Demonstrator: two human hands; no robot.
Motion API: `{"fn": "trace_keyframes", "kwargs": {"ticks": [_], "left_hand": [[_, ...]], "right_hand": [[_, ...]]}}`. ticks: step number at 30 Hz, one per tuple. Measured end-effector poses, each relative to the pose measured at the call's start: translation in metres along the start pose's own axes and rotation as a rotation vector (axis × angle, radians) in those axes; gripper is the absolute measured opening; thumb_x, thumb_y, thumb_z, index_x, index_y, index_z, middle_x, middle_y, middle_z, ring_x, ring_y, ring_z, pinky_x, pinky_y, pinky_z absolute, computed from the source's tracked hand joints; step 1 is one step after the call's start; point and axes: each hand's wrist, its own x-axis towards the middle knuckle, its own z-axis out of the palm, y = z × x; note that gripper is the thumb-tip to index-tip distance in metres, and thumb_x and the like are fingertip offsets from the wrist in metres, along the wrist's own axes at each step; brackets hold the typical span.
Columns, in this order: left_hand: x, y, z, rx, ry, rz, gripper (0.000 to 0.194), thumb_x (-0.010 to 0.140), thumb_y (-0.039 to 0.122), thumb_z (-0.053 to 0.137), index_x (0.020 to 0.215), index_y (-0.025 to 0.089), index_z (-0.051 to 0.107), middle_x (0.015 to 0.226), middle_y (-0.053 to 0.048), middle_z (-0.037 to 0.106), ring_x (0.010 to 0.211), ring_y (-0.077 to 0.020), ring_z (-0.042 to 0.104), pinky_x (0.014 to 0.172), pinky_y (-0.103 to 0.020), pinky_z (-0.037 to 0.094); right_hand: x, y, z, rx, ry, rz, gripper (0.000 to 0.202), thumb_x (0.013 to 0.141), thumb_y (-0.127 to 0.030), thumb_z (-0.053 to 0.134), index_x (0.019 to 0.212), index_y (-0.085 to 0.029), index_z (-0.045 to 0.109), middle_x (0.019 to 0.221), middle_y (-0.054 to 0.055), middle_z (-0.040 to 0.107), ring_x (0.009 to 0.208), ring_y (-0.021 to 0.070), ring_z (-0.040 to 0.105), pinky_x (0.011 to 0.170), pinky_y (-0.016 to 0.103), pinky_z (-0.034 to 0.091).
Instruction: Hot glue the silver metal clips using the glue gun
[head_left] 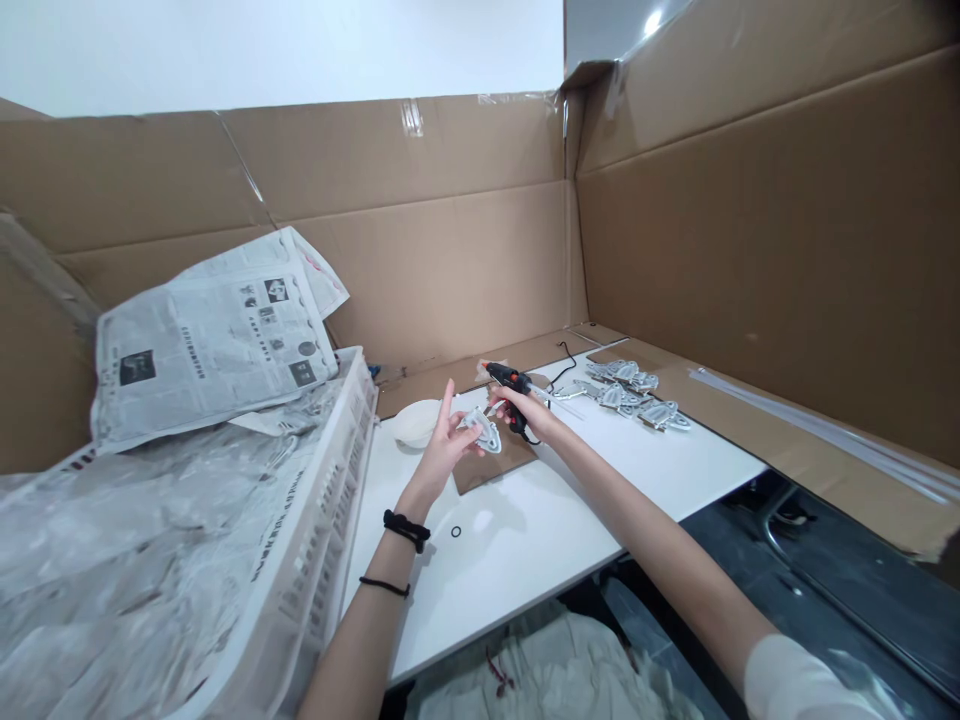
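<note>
Pinched in my left hand is a small grey-white openwork ornament, with the index finger stretched upward. My right hand is closed round a black hot glue gun with an orange part near its nozzle. Its nozzle points up and to the left, above the ornament. The right fingertips are close to the ornament; whether they touch it I cannot tell. Under both hands lies a brown cardboard piece. A white round dish sits just left of my left hand.
Several similar ornaments lie at the table's right. A black cord runs behind the glue gun. A small black ring rests on the white table. At left stands a white crate with plastic-wrapped contents and newspaper. Cardboard walls enclose the table.
</note>
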Motion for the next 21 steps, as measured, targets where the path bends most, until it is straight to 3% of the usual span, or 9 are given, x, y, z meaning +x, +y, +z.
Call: {"fn": "trace_keyframes", "kwargs": {"ticks": [4, 7, 16, 21], "left_hand": [[0.007, -0.011, -0.001, 0.1, 0.214, 0.135, 0.093, 0.077, 0.024, 0.066, 0.151, 0.031, 0.01, 0.098, -0.002, 0.051, 0.073, -0.0099, 0.06, 0.068, -0.026, 0.055], [0.01, -0.015, -0.004, 0.126, 0.307, 0.185, 0.091, 0.077, 0.024, 0.066, 0.151, 0.033, 0.013, 0.096, -0.001, 0.049, 0.07, -0.0091, 0.061, 0.067, -0.026, 0.055], [0.009, -0.013, -0.005, 0.106, 0.423, 0.207, 0.096, 0.077, 0.022, 0.064, 0.15, 0.036, 0.003, 0.098, -0.001, 0.047, 0.072, -0.0093, 0.062, 0.07, -0.027, 0.056], [0.007, -0.013, -0.003, 0.133, 0.361, 0.178, 0.094, 0.077, 0.022, 0.064, 0.149, 0.036, 0.005, 0.098, -0.001, 0.044, 0.071, -0.0091, 0.062, 0.068, -0.028, 0.056]], "right_hand": [[-0.009, -0.007, 0.004, -0.019, -0.18, 0.004, 0.037, 0.069, -0.049, 0.069, 0.079, -0.014, 0.064, 0.065, 0.002, 0.06, 0.057, 0.0102, 0.052, 0.053, 0.021, 0.04], [-0.015, -0.009, 0.007, -0.097, -0.244, -0.004, 0.035, 0.068, -0.048, 0.07, 0.077, -0.015, 0.063, 0.063, 0.001, 0.057, 0.058, 0.0114, 0.053, 0.055, 0.023, 0.041], [-0.016, -0.006, 0.01, -0.123, -0.283, -0.062, 0.035, 0.067, -0.047, 0.07, 0.084, -0.017, 0.061, 0.064, 0.0, 0.059, 0.06, 0.0135, 0.056, 0.061, 0.025, 0.043], [-0.016, -0.004, 0.013, -0.082, -0.239, -0.112, 0.034, 0.067, -0.047, 0.07, 0.079, -0.016, 0.06, 0.069, 0.0, 0.057, 0.059, 0.0107, 0.05, 0.057, 0.023, 0.042]]}}
